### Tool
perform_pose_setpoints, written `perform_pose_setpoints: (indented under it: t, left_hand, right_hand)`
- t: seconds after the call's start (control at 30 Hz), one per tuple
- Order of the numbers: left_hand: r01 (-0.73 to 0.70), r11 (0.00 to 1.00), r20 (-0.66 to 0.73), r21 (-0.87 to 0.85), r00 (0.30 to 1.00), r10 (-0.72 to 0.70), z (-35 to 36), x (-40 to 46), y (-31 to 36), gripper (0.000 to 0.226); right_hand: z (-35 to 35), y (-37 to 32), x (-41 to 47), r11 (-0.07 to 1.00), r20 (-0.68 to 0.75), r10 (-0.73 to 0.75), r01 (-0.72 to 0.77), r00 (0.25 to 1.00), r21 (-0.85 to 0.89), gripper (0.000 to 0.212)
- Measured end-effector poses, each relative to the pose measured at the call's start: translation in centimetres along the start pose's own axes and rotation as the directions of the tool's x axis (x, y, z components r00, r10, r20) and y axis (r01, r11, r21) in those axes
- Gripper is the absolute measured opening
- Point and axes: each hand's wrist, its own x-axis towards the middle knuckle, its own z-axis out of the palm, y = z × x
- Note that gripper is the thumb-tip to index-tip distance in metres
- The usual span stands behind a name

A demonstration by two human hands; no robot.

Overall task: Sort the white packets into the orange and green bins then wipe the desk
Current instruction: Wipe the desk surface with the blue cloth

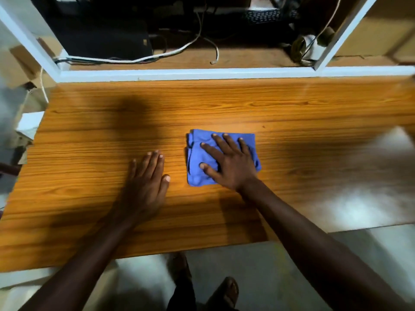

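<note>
Our right hand (231,162) presses the folded blue cloth (197,158) flat, fingers spread, mid-worktop (89,135); our left hand (146,176) lies open beside it, bare wood between. No packets or bins show. Risk — the folds bunch under uneven pressure, leaving unwiped streaks.

Folded blue cloth (203,159) flat mid-desk (89,135), seemingly wood-grain.

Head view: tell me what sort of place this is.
Probably an office or computer workroom: a wooden desk, loose cables behind it, and a keyboard on the shelf beyond.
</note>
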Motion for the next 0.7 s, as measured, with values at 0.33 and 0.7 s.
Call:
perform_pose_setpoints:
  t: [0.33,0.7]
  left_hand:
    - [0.058,0.997,0.115,0.053,0.991,-0.064,-0.7,-0.4,0.5,0.07]
    - [0.132,0.99,0.135,0.043,0.981,-0.137,-0.7,-0.2,0.6,0.061]
  right_hand:
    - [0.3,-2.6,-11.6,0.968,-0.101,0.251,-0.248,0.963,0.039,0.067]
    - [-1.4,4.9,-16.1,0.888,-0.099,0.459,-0.457,0.883,0.039,0.063]
